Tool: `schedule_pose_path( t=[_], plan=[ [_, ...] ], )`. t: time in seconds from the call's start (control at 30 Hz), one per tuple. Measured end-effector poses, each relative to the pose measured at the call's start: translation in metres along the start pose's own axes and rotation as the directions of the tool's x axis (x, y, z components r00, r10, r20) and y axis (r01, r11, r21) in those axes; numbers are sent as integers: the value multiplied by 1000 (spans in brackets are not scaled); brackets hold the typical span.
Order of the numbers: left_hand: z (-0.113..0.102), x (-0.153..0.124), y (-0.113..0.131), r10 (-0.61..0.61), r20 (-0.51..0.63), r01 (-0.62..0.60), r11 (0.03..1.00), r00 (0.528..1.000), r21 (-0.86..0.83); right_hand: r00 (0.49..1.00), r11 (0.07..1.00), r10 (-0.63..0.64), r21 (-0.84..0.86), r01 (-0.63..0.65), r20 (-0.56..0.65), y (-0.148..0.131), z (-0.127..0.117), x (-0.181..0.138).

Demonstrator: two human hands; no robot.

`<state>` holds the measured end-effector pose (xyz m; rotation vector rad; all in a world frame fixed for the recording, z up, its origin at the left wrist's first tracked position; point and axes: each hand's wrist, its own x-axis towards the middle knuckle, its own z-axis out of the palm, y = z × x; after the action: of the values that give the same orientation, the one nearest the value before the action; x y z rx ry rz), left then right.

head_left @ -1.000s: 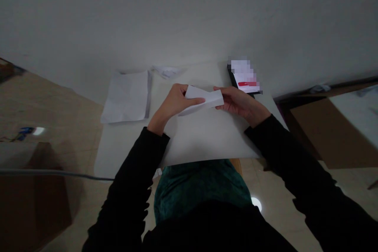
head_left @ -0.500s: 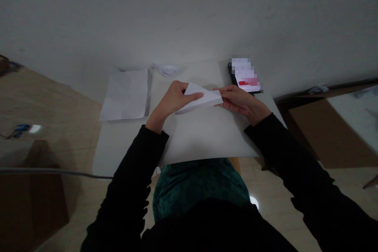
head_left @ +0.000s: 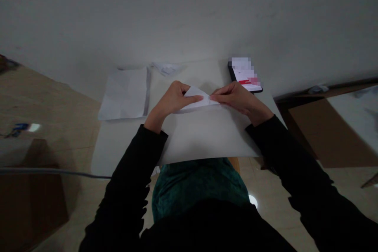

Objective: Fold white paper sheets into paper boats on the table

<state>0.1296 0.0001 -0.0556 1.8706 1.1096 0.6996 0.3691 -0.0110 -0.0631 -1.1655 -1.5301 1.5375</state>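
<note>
Between my two hands is a folded sheet of white paper (head_left: 195, 93), held just over the white table (head_left: 203, 138). My left hand (head_left: 176, 97) grips its left part, the thumb lying across the top face and the fingers behind it. On the right end, my right hand (head_left: 236, 96) pinches the paper with the thumb on top and the fingertips close to the middle. The paper comes to a peak at its upper edge. Its underside and the fingers beneath are hidden.
A stack of white paper (head_left: 124, 94) lies at the table's left side. Behind it sits a crumpled clear or white wrapper (head_left: 167, 69). A phone (head_left: 248, 82) with its screen lit rests at the back right. The wall (head_left: 189, 15) rises right behind the table.
My right thumb has come from behind the paper's right end onto its top face, nearer the left thumb. The left hand keeps its hold almost unmoved.
</note>
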Motion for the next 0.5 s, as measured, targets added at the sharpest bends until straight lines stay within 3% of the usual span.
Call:
schedule_pose_path(
  t=[0.17,0.37,0.5],
  plan=[
    [2,0,0,16,1,-16,999,1000,37,995,995,-98,-33,98,-2,4,4,1],
    [3,1,-4,38,-94,-30,996,995,81,1000,999,-13,36,13,5,10,3,2],
    [4,1,-4,109,-110,-75,958,988,276,997,997,-73,-35,72,-38,11,5,3]
  ],
)
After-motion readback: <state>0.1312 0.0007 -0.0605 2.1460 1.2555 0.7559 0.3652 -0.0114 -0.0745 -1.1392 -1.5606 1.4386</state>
